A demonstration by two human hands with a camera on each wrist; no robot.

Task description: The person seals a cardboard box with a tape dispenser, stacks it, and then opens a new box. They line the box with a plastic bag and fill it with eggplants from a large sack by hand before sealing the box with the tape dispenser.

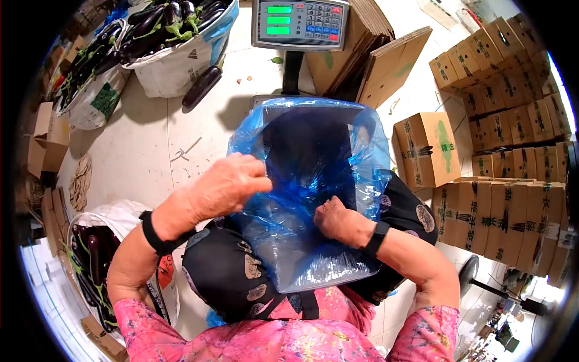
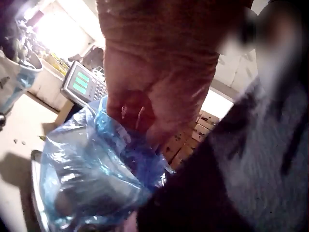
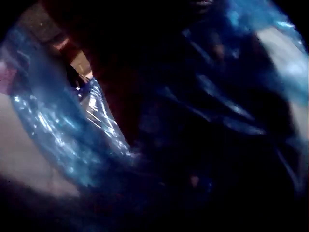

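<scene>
From my end, closest to me, the patterned trousers (image 1: 223,271) show on both sides of a blue plastic bag (image 1: 325,274), which lies over the lap with its wide mouth facing forward. I have the left hand (image 1: 220,187) at the left side of that mouth, its fingers bent and closed, apparently pinching the film between thumb and fingers. I have the right hand (image 1: 341,223) lower, over the bag's middle; its fingers are curled in and seem to grip the film, though the right wrist view is too dark to confirm that.

To work this film well, I judge it best to take small, flat pinches at the edge, keep the two hands apart, and ease the plastic outward evenly, smoothing creases gently. A hard tug or a fingernail could tear something this thin.

Near the left elbow, a sack (image 1: 117,211) holds eggplants (image 1: 99,256). Beyond the right side of the bag stands a printed carton (image 1: 416,151), with stacked cartons (image 1: 500,217) farther right. Ahead, the scale's display (image 1: 300,27) is lit, next to leaning cardboard sheets (image 1: 392,66). To its left, one eggplant (image 1: 204,87) leans beside a white sack (image 1: 160,78) heaped with more.
</scene>
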